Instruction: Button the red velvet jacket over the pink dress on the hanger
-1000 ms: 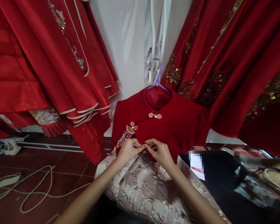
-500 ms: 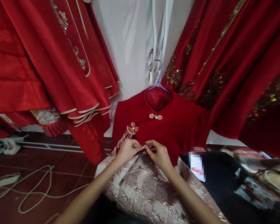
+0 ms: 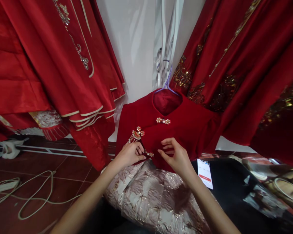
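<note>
A red short-sleeved top [image 3: 183,130] hangs on a purple hanger [image 3: 167,85]. Its front carries a pearl-and-gold flower clasp [image 3: 163,121] below the neckline and a fan-shaped beaded ornament [image 3: 136,134] with bead strands. Near the hem sits a lower clasp [image 3: 149,154]. My left hand [image 3: 130,154] is just left of that lower clasp, fingers curled with a gap to the thumb, partly covering the bead strands. To the clasp's right, my right hand [image 3: 176,153] hovers over the top with fingers apart and nothing in them. A pale brocade skirt with metallic pattern [image 3: 148,198] lies below the hem.
Red garments with cream piping [image 3: 88,94] hang at left, and sequined red ones [image 3: 234,81] at right. A phone [image 3: 205,174] rests on a black surface [image 3: 224,188] beside a clear plastic packet [image 3: 265,201]. A pale cable [image 3: 50,188] loops across the tiled floor.
Both hands have let go of the lower clasp and moved apart, the left one leftward, the right one rightward and slightly up. The clasp now shows uncovered on the top.
</note>
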`<action>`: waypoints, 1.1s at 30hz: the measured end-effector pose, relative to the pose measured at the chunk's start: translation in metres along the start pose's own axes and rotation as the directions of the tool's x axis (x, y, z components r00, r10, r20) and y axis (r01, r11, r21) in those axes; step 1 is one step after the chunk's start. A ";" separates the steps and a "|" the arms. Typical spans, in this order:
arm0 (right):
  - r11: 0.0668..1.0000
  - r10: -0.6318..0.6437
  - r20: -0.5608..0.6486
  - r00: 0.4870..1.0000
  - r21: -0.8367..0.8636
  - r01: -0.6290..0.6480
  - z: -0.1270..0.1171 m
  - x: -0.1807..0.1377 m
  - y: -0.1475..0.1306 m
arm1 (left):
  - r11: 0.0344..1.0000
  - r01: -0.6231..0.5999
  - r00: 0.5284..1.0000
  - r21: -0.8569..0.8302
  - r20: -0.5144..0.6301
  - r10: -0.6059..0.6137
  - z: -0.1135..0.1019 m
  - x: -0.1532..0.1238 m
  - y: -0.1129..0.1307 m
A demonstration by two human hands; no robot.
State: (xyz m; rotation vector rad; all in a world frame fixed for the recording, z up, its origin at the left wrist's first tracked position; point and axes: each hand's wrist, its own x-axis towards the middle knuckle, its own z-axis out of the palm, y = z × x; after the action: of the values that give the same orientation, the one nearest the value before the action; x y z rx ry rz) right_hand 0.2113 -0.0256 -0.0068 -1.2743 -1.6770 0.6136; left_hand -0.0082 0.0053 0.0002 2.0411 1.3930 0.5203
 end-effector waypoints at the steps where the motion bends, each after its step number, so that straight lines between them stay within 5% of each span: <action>1: 1.000 0.006 0.012 1.000 -0.004 -0.006 0.001 0.000 0.002 | 1.000 -0.002 1.000 0.005 -0.007 0.003 0.005 0.000 0.001; 11: 0.999 0.030 0.196 0.980 -0.018 -0.027 0.031 -0.001 0.031 | 0.997 -0.068 0.976 0.033 -0.205 0.074 0.030 0.002 0.006; 22: 0.996 0.027 0.196 0.980 0.081 -0.044 0.036 -0.003 0.028 | 1.000 -0.005 0.982 -0.031 -0.190 -0.001 0.023 -0.001 0.015; 25: 0.992 0.035 0.206 0.978 0.115 -0.059 0.029 0.000 0.023 | 0.983 -0.034 0.984 -0.182 -0.176 0.002 0.022 0.004 0.010; 28: 0.985 0.058 0.240 0.969 0.142 -0.094 0.015 0.005 0.020 | 0.873 -0.095 0.971 -0.478 -0.238 -0.024 0.018 0.012 0.006; 33: 0.971 0.056 0.374 0.926 0.196 -0.138 -0.007 0.009 0.019 | 0.528 -0.140 0.925 -0.838 -0.301 -0.232 0.008 0.020 0.006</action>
State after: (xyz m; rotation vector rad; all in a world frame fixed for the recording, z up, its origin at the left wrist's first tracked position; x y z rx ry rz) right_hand 0.2256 -0.0122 -0.0159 -1.1356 -1.7898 1.1237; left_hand 0.0086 0.0202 -0.0019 1.0896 1.0283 1.3381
